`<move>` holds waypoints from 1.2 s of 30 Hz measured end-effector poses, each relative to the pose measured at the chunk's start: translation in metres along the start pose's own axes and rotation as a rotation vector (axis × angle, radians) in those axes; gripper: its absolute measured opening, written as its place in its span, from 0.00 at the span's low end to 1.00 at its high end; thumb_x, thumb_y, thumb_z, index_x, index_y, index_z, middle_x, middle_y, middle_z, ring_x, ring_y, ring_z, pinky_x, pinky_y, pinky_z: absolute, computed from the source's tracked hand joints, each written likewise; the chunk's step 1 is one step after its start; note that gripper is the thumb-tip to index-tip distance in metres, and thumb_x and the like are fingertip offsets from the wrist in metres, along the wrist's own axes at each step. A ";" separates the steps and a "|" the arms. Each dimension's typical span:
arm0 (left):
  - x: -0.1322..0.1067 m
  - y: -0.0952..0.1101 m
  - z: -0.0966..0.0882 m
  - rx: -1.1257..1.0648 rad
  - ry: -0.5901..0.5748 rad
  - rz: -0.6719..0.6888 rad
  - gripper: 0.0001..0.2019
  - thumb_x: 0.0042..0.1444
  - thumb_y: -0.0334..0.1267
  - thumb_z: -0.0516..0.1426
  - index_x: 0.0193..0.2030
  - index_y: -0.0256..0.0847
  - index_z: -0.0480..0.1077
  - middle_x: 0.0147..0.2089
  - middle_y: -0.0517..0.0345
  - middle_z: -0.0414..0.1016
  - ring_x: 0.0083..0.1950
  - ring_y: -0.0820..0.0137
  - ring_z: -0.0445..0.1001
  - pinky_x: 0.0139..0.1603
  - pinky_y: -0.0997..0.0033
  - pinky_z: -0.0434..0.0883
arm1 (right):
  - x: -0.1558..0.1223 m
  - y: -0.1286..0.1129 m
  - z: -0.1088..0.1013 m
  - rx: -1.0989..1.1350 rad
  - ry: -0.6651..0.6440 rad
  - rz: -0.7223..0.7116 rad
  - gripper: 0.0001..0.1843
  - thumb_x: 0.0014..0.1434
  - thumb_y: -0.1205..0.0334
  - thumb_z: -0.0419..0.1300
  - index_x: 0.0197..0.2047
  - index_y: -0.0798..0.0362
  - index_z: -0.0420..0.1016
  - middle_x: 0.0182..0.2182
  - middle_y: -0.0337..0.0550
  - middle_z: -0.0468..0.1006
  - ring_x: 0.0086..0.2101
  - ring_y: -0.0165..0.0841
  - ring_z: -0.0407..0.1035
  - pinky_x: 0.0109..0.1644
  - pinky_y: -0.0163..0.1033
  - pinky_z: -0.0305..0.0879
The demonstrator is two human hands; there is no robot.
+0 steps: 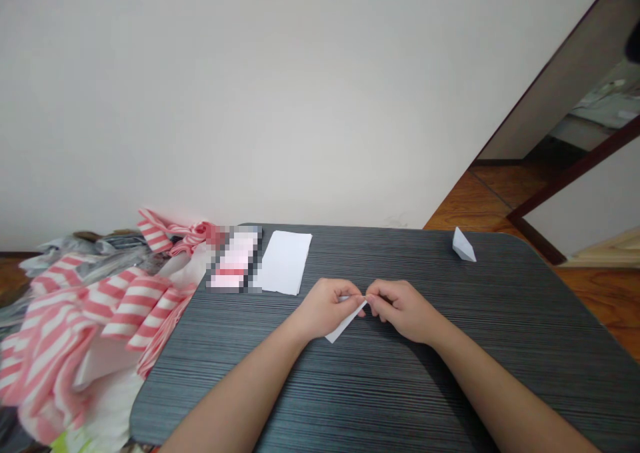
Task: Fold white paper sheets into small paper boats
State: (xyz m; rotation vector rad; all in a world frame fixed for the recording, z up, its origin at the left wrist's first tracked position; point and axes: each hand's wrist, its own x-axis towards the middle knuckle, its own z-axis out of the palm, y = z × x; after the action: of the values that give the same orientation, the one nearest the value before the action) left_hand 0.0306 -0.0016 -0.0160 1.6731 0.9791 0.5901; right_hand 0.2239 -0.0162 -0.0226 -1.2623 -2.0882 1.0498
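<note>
1. Fingertip work: the white paper (344,324) probably calls for a light, even pinch, with its edges kept lined up and pressure applied close to the crease, lest it slip askew.
2. The left hand (325,310) closes thumb and fingers on the paper, a pale end jutting below the palm toward the wearer.
3. The right hand (404,311) pinches the opposite tip, its fingers drawn in narrow, nearly meeting the left's.
4. Both hands work over the middle of the dark surface (350,400).
5. Beyond the left hand lie loose white sheets (287,262), beside a pixelated pink-and-white item (235,260).
6. At far right sits a small paper shape (464,246); at left, striped cloth (135,303).
</note>
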 end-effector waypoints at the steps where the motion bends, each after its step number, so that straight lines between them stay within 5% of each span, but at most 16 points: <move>1: 0.000 0.000 0.000 0.001 -0.001 -0.005 0.13 0.56 0.40 0.53 0.31 0.35 0.76 0.30 0.55 0.77 0.29 0.74 0.68 0.29 0.77 0.61 | 0.000 0.000 0.000 0.000 0.000 0.000 0.13 0.63 0.63 0.50 0.29 0.54 0.70 0.20 0.36 0.70 0.21 0.26 0.65 0.27 0.31 0.59; 31: 0.001 -0.010 0.000 -0.074 0.034 -0.109 0.18 0.55 0.48 0.54 0.33 0.34 0.75 0.28 0.54 0.75 0.25 0.75 0.66 0.24 0.78 0.59 | 0.000 0.008 -0.001 0.018 0.078 0.008 0.10 0.62 0.61 0.50 0.31 0.53 0.68 0.22 0.37 0.70 0.23 0.28 0.65 0.29 0.33 0.60; 36: 0.004 -0.014 -0.004 -0.309 0.088 -0.093 0.22 0.57 0.53 0.50 0.34 0.33 0.73 0.25 0.57 0.70 0.24 0.76 0.64 0.23 0.77 0.59 | 0.000 0.010 -0.001 0.150 0.079 0.077 0.10 0.63 0.60 0.50 0.32 0.53 0.65 0.23 0.36 0.69 0.22 0.27 0.64 0.28 0.33 0.60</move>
State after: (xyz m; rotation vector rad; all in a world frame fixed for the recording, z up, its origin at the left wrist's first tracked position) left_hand 0.0259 0.0052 -0.0281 1.3306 0.9689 0.7184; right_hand 0.2297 -0.0130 -0.0298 -1.2961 -1.8791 1.1477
